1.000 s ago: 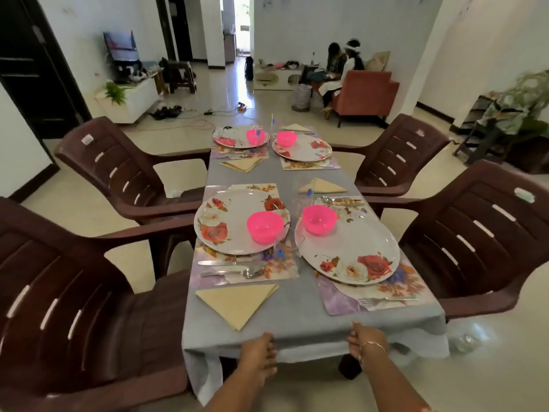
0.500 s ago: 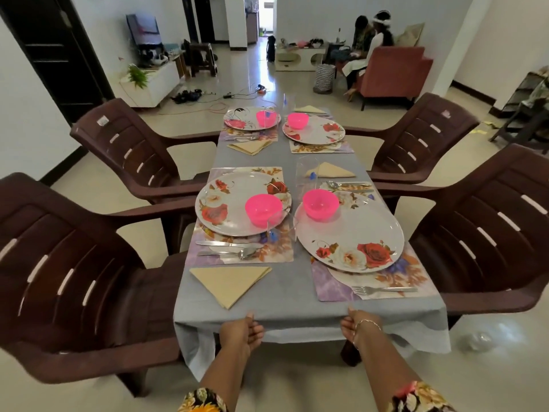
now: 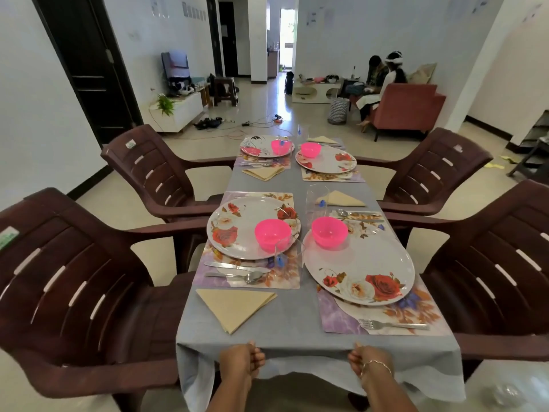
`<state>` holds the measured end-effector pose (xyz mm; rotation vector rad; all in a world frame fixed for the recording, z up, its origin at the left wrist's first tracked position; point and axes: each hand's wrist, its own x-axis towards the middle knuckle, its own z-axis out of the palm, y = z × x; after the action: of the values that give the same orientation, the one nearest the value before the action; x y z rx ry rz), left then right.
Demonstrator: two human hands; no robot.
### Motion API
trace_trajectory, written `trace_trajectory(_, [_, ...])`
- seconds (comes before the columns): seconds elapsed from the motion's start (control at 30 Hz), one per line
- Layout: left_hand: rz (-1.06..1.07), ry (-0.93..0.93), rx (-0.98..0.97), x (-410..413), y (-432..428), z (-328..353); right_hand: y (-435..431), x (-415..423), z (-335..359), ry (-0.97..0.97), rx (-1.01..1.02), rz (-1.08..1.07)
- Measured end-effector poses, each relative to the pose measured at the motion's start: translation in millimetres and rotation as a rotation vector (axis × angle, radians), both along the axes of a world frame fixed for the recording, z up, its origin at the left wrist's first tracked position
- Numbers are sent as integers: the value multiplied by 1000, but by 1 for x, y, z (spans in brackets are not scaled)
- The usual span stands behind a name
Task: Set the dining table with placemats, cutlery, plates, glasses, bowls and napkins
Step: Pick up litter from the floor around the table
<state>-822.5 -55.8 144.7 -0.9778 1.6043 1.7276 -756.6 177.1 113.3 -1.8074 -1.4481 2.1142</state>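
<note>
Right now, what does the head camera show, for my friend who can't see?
A left hand and right hand grip the near edge of a grey tablecloth set for four: floral round plates, pink plastic bowls, clear glasses, flowered placemats, steel cutlery, folded yellow napkins. Four brown plastic chairs flank it.

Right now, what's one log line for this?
left hand: grips near edge of grey tablecloth | right hand: grips same edge | plates: four, each with pink bowl

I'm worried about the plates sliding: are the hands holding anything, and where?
Both the left hand and right hand grip the grey tablecloth along its near edge.
</note>
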Motion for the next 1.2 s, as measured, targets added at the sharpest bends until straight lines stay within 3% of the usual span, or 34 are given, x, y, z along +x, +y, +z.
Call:
trace_trajectory(0.23, [-64,-3,-71,-1,1,9,-4,4,26,-22,-10,49])
trace_trajectory(0.63, [-85,8,-113,11,-2,1,-9,7,9,-121,-36,88])
trace_trajectory(0.87, [-85,37,-76,13,-1,5,-21,20,16,-49,57,-70])
trace_trajectory(1.03, [-262,100,35,17,29,25,-44,7,37,100,-46,119])
trace_trajectory(1.13, [-373,117,-40,12,30,20,-36,4,39,104,1,224])
trace_trajectory(1.2, [-430,156,-191,8,25,12,-24,8,35,93,45,238])
